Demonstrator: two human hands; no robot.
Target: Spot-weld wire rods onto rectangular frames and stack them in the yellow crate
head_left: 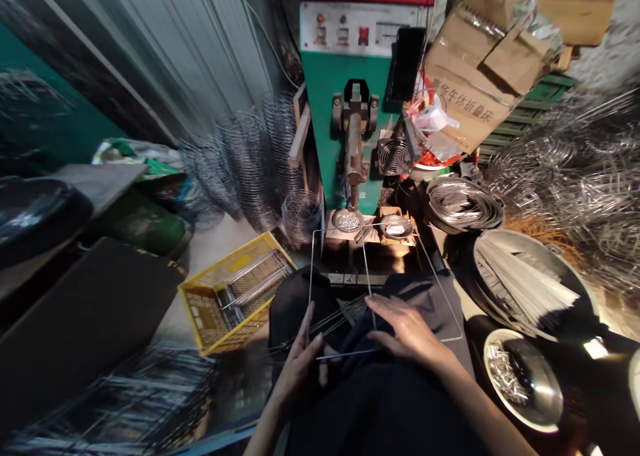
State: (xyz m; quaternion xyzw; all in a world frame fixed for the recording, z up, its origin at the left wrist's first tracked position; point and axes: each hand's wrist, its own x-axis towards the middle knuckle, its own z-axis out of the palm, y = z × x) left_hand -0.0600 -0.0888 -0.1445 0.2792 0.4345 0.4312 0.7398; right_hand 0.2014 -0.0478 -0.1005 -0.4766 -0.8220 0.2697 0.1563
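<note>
A thin metal wire frame point(312, 264), roughly rectangular with a middle rod, is held above my lap. My left hand point(300, 364) is closed around its left side near the lower corner. My right hand point(406, 328) grips the middle rod between thumb and fingers, palm down. Several loose wires point(333, 319) lie across my dark trousers under the frame. Beyond the far edge of the frame, a round dish point(348, 220) of small metal pieces sits at the foot of a green machine point(325, 103).
A yellow crate point(200, 316) with bent wires stands left. On the right are a large pan point(583, 293) of metal strips, a bowl point(545, 393) of small metal parts and coiled strips point(465, 203). Wire coils point(247, 166) stand beside the machine; a cardboard box point(463, 86) leans behind.
</note>
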